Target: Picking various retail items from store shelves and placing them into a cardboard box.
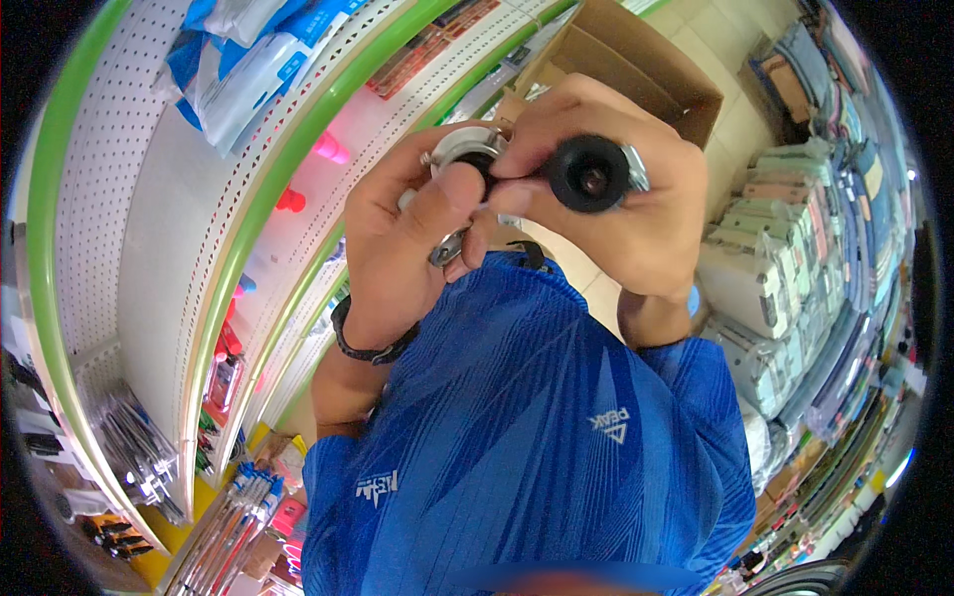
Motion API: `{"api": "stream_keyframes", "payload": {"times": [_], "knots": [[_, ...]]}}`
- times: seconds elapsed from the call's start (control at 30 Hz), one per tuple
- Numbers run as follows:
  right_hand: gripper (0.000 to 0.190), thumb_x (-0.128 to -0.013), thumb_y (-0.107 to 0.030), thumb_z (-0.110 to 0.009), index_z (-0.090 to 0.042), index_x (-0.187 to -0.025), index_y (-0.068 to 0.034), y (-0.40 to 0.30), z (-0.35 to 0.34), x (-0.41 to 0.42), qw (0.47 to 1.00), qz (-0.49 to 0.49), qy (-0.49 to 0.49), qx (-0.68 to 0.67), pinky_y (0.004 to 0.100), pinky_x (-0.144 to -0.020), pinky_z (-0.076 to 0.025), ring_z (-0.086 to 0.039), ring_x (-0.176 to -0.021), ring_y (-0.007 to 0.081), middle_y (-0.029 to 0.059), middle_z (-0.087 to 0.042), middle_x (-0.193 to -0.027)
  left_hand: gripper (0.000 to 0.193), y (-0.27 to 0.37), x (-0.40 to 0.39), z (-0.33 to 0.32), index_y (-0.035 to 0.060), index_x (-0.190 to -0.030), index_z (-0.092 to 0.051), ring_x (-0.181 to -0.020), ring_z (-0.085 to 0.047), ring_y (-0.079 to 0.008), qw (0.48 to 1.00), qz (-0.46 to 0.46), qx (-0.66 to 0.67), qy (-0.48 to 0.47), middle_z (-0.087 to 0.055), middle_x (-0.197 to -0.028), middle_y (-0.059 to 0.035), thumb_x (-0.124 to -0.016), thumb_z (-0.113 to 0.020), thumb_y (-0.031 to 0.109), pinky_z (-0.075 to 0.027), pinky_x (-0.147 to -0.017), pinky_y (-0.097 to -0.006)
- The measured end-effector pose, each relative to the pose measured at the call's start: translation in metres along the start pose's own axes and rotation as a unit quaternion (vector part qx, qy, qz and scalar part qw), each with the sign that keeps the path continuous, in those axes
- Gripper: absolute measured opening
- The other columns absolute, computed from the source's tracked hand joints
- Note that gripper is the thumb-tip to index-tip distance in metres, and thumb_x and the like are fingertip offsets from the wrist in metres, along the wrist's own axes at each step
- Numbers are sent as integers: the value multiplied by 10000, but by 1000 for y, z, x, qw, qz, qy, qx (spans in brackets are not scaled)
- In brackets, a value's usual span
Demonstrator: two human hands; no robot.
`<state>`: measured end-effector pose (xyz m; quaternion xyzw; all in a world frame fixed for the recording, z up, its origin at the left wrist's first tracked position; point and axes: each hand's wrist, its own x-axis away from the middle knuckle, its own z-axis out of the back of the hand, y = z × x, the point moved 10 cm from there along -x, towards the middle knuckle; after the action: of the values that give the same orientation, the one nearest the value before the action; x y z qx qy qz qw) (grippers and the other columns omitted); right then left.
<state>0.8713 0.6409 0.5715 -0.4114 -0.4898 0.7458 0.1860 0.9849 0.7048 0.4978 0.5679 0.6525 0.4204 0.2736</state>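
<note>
My left hand [406, 216], with a dark band at its wrist, holds a small round white-and-metal ring-shaped part [466, 141] with a dark middle, its thumb pressed over it. A small shiny metal piece [447, 249] shows between the lower fingers of that hand. My right hand [641, 186] grips a black, round, hollow-ended part [589, 173], with a shiny metal piece [635, 167] beside it. The right fingertips meet the ring-shaped part, so both hands are close together in front of my blue shirt [536, 432]. What the parts belong to cannot be told.
Curved-looking shelves with green edges [246, 246] run along the left, holding plastic-wrapped packs [253, 74] and pink items. An open cardboard box [633, 67] stands on the tiled floor beyond the hands. Wrapped stacked goods [768, 276] fill the right; wrapped rods [223, 529] are at lower left.
</note>
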Motion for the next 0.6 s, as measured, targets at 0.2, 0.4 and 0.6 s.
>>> {"api": "stream_keyframes", "payload": {"times": [0.2, 0.4, 0.6], "knots": [[192, -813, -56, -705, -650, -938, 78, 9, 13, 2, 983, -110, 85, -121, 256, -554, -440, -607, -689, 166, 119, -619, -833, 354, 7, 0, -11, -70, -1122, -583, -496, -526, -102, 998, 29, 33, -48, -649, -789, -125, -907, -590, 210, -334, -381, -210], [150, -837, -65, -688, -634, -879, 69, 19, 5, 0, 988, -132, 15, -80, 259, -539, -427, -570, -643, 151, 114, -605, -805, 551, 6, 3, -15, -92, -1125, -527, -439, -474, -92, 994, 70, -82, -3, -619, -787, -133, -859, -577, 387, -313, -366, -199], [127, -828, -34, -684, -636, -875, 74, 11, 6, 1, 996, -77, -10, -46, 269, -558, -449, -576, -659, 163, 119, -609, -798, 485, 3, 4, -12, -60, -1096, -501, -396, -473, -105, 994, 62, -92, -2, -607, -756, -144, -825, -638, 318, -295, -321, -206]]}}
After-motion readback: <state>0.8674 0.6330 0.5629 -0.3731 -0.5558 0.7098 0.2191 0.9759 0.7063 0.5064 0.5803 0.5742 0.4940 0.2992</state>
